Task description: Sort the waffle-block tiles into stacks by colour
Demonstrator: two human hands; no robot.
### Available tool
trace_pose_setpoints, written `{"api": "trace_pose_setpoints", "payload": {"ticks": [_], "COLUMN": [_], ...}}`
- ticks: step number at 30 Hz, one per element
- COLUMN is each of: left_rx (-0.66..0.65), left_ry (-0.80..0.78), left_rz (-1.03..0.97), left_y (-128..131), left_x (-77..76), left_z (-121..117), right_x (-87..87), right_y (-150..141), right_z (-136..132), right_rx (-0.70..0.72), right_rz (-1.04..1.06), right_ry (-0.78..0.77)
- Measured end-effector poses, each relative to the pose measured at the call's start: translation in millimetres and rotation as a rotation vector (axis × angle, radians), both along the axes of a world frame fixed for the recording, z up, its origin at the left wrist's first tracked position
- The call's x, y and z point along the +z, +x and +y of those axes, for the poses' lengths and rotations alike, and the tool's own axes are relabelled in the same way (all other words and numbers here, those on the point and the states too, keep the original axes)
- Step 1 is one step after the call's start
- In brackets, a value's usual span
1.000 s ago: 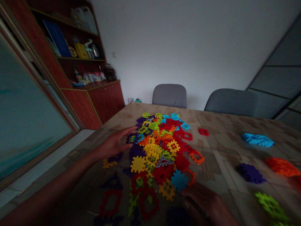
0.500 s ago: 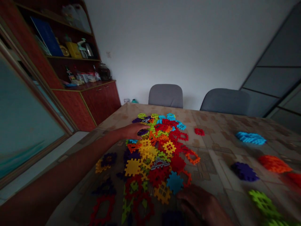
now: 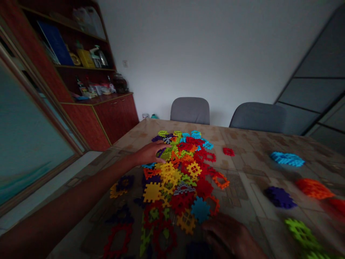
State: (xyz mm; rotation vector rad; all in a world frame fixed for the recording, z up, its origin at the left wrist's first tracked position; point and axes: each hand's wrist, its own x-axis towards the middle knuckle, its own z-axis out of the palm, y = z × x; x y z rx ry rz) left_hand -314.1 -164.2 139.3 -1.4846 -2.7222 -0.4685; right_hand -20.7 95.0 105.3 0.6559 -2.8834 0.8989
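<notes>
My left hand [image 3: 151,153] reaches over the left side of a heap of flat plastic interlocking pieces. Its thumb and fingers are spread apart around a purple piece [image 3: 161,153], and no firm grip shows. Just below the thumb are a yellow windowed piece [image 3: 167,168] and an orange piece [image 3: 151,173]. At the lower edge of the view, my right hand [image 3: 231,232] is low over the table in shadow, its fingers bent down and mostly hidden. The closest piece to it is a blue toothed one [image 3: 200,209]; a grey half-round piece [image 3: 184,187] lies beyond.
Along the table's right side sit separate groups of pieces: blue [image 3: 287,158], purple [image 3: 280,196], orange [image 3: 314,188] and lime green [image 3: 303,232]. A single red frame [image 3: 228,151] lies right of the heap. Two grey chairs [image 3: 190,109] stand behind the table [image 3: 250,144].
My left hand has shifted slightly left and down. Blue and orange pieces beneath it have slid a little left, and more lime green shows by its fingers. My right hand is nearly unmoved.
</notes>
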Motion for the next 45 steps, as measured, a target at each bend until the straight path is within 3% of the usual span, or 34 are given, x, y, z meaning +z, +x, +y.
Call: {"api": "trace_pose_setpoints", "payload": {"ticks": [6,9,14,17,22,27,32,38,45], "left_rx": [0.092,0.054,0.023,-0.097,-0.288,-0.358,-0.377,-0.382,-0.177], "left_ry": [-0.022,-0.022,0.009,-0.018,-0.068,-0.12,-0.133,-0.132,-0.064], "left_rz": [-0.007,-0.04,-0.03,-0.018,-0.031,-0.085,-0.115,-0.101,-0.048], "left_y": [72,88,77,76,81,74,64,63,91], "left_x": [10.5,8.4,13.8,16.3,9.0,3.3,7.3,4.2,5.5], "left_z": [11,9,-1,6,25,10,-2,15,4], "right_x": [7.0,11.3,15.6,15.0,6.8,9.9,16.7,12.1,16.1], "right_y": [0,0,1,0,-1,-1,0,1,1], "right_z": [-5,-8,-10,-11,-9,-9,-11,-8,1], "right_rx": [-0.017,-0.013,-0.01,0.001,-0.005,-0.028,-0.032,-0.045,-0.129], "right_rz": [0.005,0.018,0.021,0.014,0.045,0.051,0.005,-0.005,-0.029], "right_ry": [-0.032,-0.064,-0.108,-0.145,-0.132,-0.118,-0.143,-0.123,-0.104]}}
